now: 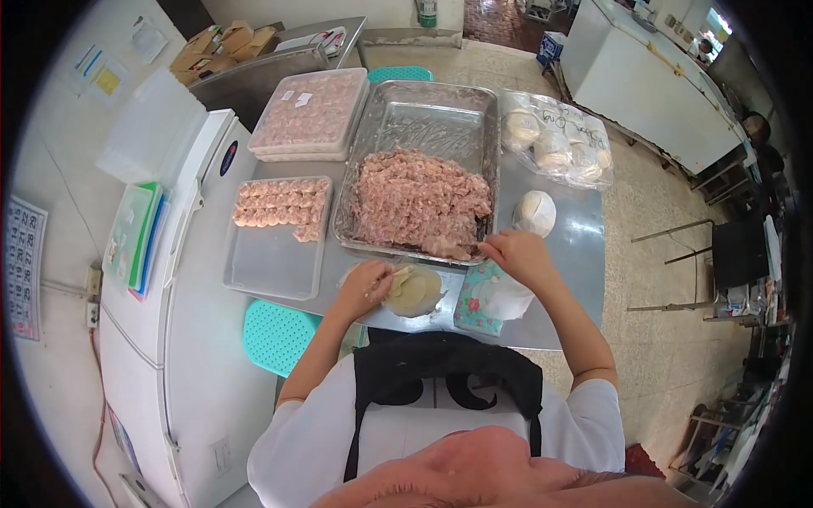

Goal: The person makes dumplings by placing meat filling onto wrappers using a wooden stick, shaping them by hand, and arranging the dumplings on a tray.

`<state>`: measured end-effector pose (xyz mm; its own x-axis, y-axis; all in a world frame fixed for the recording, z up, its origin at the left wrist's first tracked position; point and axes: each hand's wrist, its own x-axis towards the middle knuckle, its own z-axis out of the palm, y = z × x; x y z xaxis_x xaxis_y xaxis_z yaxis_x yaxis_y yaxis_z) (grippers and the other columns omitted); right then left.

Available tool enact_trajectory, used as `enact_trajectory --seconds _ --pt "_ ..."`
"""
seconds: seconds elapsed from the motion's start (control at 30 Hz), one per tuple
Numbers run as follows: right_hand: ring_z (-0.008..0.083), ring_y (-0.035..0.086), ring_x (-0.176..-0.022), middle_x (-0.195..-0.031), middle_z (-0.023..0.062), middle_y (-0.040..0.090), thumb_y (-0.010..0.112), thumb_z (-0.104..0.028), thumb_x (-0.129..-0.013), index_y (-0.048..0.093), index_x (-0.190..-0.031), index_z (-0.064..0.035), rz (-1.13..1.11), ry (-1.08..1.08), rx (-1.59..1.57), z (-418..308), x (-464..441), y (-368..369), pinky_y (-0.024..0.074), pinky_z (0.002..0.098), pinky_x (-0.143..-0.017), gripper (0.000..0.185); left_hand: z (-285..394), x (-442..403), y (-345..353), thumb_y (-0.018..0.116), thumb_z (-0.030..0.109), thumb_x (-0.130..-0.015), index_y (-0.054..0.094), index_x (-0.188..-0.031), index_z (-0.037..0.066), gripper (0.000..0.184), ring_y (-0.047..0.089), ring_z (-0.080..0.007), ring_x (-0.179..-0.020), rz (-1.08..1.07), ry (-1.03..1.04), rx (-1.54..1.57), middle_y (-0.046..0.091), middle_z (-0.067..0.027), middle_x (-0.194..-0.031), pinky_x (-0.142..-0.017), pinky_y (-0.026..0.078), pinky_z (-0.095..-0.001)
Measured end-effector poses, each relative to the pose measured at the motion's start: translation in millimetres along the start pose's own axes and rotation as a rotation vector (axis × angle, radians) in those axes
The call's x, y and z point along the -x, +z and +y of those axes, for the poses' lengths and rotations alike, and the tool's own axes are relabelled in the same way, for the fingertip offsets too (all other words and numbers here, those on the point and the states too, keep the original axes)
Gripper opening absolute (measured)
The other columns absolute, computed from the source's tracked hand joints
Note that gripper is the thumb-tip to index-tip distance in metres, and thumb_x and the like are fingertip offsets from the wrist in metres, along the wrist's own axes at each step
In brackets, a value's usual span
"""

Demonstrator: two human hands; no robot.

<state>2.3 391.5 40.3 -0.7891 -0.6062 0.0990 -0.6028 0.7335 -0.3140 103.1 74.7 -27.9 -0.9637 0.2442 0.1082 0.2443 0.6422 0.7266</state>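
My left hand [366, 289] is closed with its fingertips pinching a pale round dough wrapper [403, 276]. Just beside it is a stack of similar wrappers [415, 296]. At the near right corner of a deep metal tray [432, 110], my right hand [515, 254] grips a thin utensil [476, 245]; its far end is in the ground meat [419, 199], so its exact kind is unclear. The meat is heaped in the near part of the tray. Left of it, a shallow plastic container [275, 267] holds rows of small filled dumplings [282, 203].
Stacked lidded containers [309, 114] stand at the back left. Bagged round white packs [555, 140] and one loose wrapped pack [534, 212] lie right of the tray. A flowered cloth [479, 298] and white paper [506, 298] are by the near edge. A white freezer [190, 339] borders the left.
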Motion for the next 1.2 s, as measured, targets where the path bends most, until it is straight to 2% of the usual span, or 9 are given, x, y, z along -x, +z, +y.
enact_trajectory --seconds 0.17,0.4,0.57,0.7,0.77,0.87,0.97,1.07,1.2 --pt "0.0314 0.065 -0.07 -0.074 0.0129 0.066 0.051 -0.033 -0.093 0.066 -0.076 -0.0072 -0.174 -0.035 0.189 -24.3 -12.5 20.5 0.0505 0.0444 -0.059 0.035 7.5 -1.9 25.6 0.061 0.023 -0.085 0.061 -0.096 0.004 0.022 0.056 -0.0355 -0.088 -0.033 0.222 -0.284 0.059 -0.0162 -0.089 -0.077 0.045 -0.044" --pt "0.0345 0.064 -0.067 -0.069 0.0156 0.064 0.051 -0.033 -0.091 0.067 -0.075 -0.0069 -0.149 0.062 -0.074 -20.2 -14.7 33.5 0.0499 0.0454 -0.058 0.035 -18.1 -7.0 26.1 0.059 0.022 -0.087 0.059 -0.095 0.002 0.021 0.055 -0.0365 -0.088 -0.002 0.116 -0.018 0.057 -0.0165 -0.092 -0.077 0.045 -0.0446" --pt "0.0325 0.065 -0.067 -0.067 0.0147 0.065 0.055 -0.032 -0.089 0.068 -0.07 -0.0063 -0.18 0.095 0.289 -34.5 -26.7 -33.1 0.0499 0.0442 -0.057 0.035 -26.7 -6.8 6.4 0.058 0.02 -0.088 0.06 -0.094 0.001 0.02 0.055 -0.034 -0.086 0.044 0.23 0.102 0.056 -0.0156 -0.087 -0.075 0.045 -0.0407" --pt "0.0317 0.066 -0.068 -0.066 0.0134 0.065 0.058 -0.033 -0.087 0.069 -0.065 -0.0068 -0.214 0.133 0.473 -41.6 -13.1 -18.1 0.0505 0.0431 -0.058 0.035 -14.9 -1.6 -21.9 0.061 0.02 -0.088 0.062 -0.091 0.001 0.019 0.055 -0.0284 -0.082 -0.097 -0.03 0.308 0.058 -0.0136 -0.087 -0.074 0.045 -0.0367" --pt "0.0325 0.066 -0.069 -0.068 0.0144 0.065 0.058 -0.033 -0.088 0.069 -0.067 -0.0058 -0.221 0.134 0.417 -50.1 -13.1 -8.4 0.0505 0.0437 -0.058 0.036 -7.1 0.0 -31.2 0.063 0.022 -0.088 0.064 -0.093 0.003 0.019 0.057 -0.0277 -0.081 -0.163 -0.295 0.493 0.058 -0.0135 -0.084 -0.072 0.046 -0.0357" --pt "0.0337 0.066 -0.069 -0.07 0.0165 0.066 0.057 -0.034 -0.089 0.069 -0.07 -0.0038 -0.262 0.235 0.27 -53.2 -17.1 1.2 0.0503 0.0453 -0.06 0.038 -31.0 5.2 -18.1 0.066 0.02 -0.087 0.064 -0.094 0.004 0.018 0.058 -0.0197 -0.078 -0.248 -0.22 0.604 0.061 -0.0093 -0.084 -0.071 0.046 -0.0306" --pt "0.0331 0.064 -0.066 -0.069 0.0176 0.065 0.055 -0.036 -0.09 0.069 -0.074 -0.0015 -0.286 0.283 0.027 -31.6 -17.0 24.3 0.0489 0.046 -0.059 0.041 -45.1 -0.7 0.5 0.066 0.02 -0.089 0.065 -0.093 0.003 0.017 0.056 -0.0092 -0.082 -0.274 0.19 0.323 0.062 -0.0005 -0.089 -0.075 0.045 -0.0257" --pt "0.0259 0.06 -0.058 -0.063 0.0138 0.061 0.054 -0.038 -0.092 0.07 -0.076 -0.0015 -0.327 0.359 -0.302 -34.8 -20.9 25.0 0.046 0.0411 -0.055 0.043 -39.0 -11.6 10.6 0.065 0.019 -0.089 0.067 -0.096 0.004 0.017 0.055 -0.0062 -0.084 -0.277 0.335 0.265 0.063 0.0025 -0.09 -0.076 0.046 -0.0246" --pt "0.0118 0.049 -0.051 -0.054 0.0036 0.052 0.053 -0.039 -0.095 0.07 -0.078 -0.0025 -0.233 0.471 -0.743 -49.6 -31.0 32.2 0.0383 0.0296 -0.048 0.044 -18.4 -19.9 -6.7 0.061 0.019 -0.09 0.066 -0.102 0.003 0.021 0.057 -0.0095 -0.087 -0.451 -0.118 0.811 0.064 -0.0019 -0.093 -0.079 0.047 -0.0286"
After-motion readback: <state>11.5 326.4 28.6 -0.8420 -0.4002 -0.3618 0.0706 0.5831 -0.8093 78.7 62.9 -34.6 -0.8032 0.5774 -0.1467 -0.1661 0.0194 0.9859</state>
